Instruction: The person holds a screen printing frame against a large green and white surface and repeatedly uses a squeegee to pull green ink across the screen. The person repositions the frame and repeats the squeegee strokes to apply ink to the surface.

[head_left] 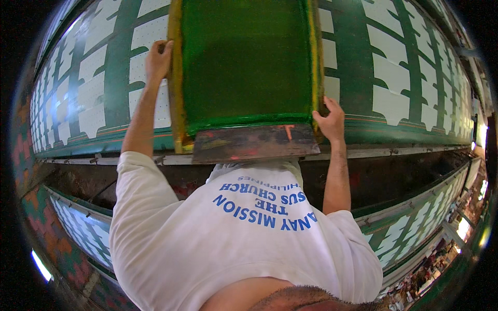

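A green mesh frame (246,62) with yellowish side rails is held over the near edge of a long green table (353,67), in the far middle of the scene, straight in front of the body. By appearance, the step in hand is the handling or lining up of this frame above the rows of white pieces (391,98) that are laid out on the table to left and right. The left rail is gripped by the left hand (158,61), its fingers curled in narrowly; the right rail is pinched by the right hand (332,119), with the thumb on the rail and the fingers mostly hidden at its outer side. The left hand is placed farther along than the right. The long axis is judged to run from near to far, almost square to the table's edge, though the far end is cut off from view. The near end is pointed at the white shirt (249,233), and a dark, red-marked board (254,143) is set crosswise there. Whether the frame is rested on the table or raised cannot be told. For the next move, an even hold on both rails seems to be called for, so that twisting is avoided.
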Demonstrator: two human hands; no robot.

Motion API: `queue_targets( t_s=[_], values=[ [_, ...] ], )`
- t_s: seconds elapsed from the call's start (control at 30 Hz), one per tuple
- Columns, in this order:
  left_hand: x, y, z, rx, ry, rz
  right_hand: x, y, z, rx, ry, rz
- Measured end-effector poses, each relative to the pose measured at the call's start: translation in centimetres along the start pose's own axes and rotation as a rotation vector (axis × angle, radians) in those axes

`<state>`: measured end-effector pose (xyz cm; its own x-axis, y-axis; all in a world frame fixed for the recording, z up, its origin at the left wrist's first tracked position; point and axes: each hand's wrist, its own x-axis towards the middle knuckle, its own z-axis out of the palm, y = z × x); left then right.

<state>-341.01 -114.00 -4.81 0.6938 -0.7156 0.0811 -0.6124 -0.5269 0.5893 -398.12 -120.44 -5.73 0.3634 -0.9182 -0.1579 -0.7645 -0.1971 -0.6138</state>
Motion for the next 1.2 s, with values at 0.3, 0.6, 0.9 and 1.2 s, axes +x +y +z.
queue_targets(
  t_s=[0.3, 0.6, 0.9, 1.2],
  values=[
    [-7.4, 11.3, 9.0, 0.003, 0.051, 0.014, -1.6, 12.4, -7.2, -0.011, -0.057, 0.123],
    [-7.8, 12.4, 10.6, 0.102, -0.043, -0.090, -2.5, 11.3, -8.3, 0.031, -0.040, 0.071],
    [-5.4, 7.4, 13.9, 0.279, -0.002, 0.194, -8.9, 3.6, -6.5, -0.072, -0.396, -0.726],
    [-4.7, 6.6, 15.0, -0.058, -0.008, 0.102, -9.2, -0.6, -2.4, -0.366, -0.307, -0.680]
  ],
)
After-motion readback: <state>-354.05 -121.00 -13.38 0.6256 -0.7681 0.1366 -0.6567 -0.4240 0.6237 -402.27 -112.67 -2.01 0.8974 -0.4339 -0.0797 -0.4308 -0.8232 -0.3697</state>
